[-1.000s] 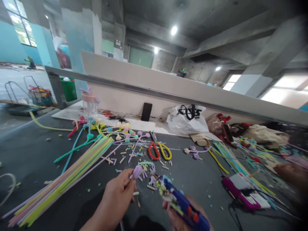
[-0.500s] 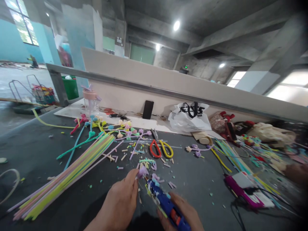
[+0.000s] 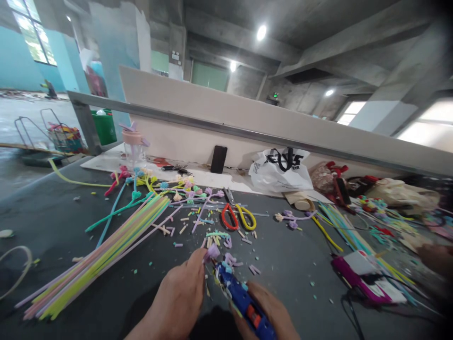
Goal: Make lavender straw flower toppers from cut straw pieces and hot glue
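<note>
Glue gun [image 3: 242,298] — base cut off below, co-worker's hand [image 3: 436,259] — blurred at right edge

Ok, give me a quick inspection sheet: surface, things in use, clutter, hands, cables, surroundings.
Surface: dark tabletop, strewn with small cut pieces.
Things in use: blue glue gun, tip close to a lilac piece; contact unclear.
Clutter: scissors, strip bundle, phone, white bag.
Hands: left hand holds the lilac piece; right hand grips the blue glue gun; another person's hand at the right edge.
Cables: black cable by the purple-and-white device, ends not traceable.
Surroundings: green bin beyond the tabletop, at left.
</note>
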`<state>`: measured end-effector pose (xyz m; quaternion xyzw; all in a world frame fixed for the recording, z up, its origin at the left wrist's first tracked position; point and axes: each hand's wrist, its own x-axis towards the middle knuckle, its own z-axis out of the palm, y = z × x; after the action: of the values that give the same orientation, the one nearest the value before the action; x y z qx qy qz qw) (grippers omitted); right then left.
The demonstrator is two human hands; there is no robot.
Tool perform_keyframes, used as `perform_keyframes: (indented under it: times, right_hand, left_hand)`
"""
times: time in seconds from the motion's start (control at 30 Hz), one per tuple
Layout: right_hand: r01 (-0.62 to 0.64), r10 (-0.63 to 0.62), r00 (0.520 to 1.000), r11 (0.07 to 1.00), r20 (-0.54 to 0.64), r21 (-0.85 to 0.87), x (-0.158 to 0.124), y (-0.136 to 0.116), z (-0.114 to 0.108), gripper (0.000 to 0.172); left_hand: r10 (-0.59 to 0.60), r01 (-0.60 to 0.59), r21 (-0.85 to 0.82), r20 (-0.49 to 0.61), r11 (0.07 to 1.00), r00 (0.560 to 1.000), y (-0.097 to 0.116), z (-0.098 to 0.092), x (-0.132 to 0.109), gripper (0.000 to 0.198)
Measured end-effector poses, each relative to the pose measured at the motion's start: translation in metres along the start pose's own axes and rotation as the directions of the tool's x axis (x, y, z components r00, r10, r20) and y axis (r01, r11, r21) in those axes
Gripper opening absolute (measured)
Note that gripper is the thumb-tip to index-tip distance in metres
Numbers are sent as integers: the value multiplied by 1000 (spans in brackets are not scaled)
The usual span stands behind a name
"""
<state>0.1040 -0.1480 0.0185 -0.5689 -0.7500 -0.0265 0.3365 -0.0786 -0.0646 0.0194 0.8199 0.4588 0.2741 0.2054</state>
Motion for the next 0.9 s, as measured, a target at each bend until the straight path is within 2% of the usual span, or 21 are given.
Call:
perform_keyframes:
  times: [0.33,0.5,0.6,0.77,0.9]
  right_hand:
    - [100,-99,994,994,-35,44,-4,10,-2,26]
    - [37,-37,999,999,12,13,-7,12,-4,25]
    - [41,-41,999,999,24,11,-4,9,-6,24]
    - [122,-122,990,992,-69,-15,-2,10,-2,24]
    - [113,-113,990,994,-88,0,-6,18,-4,28]
  left_hand:
    - [-10,12,-56,25,998,1000,-1,1,-1,35]
    - [-27,28,-20,62,999,998,-3,1,-1,35]
    - [-43,44,-11,82,999,996,-3,2,-1,34]
    - [-80,83,-31,97,996,992,-3,1,-1,32]
    - [-98,104,-84,67,991,993,-5,0,1,30]
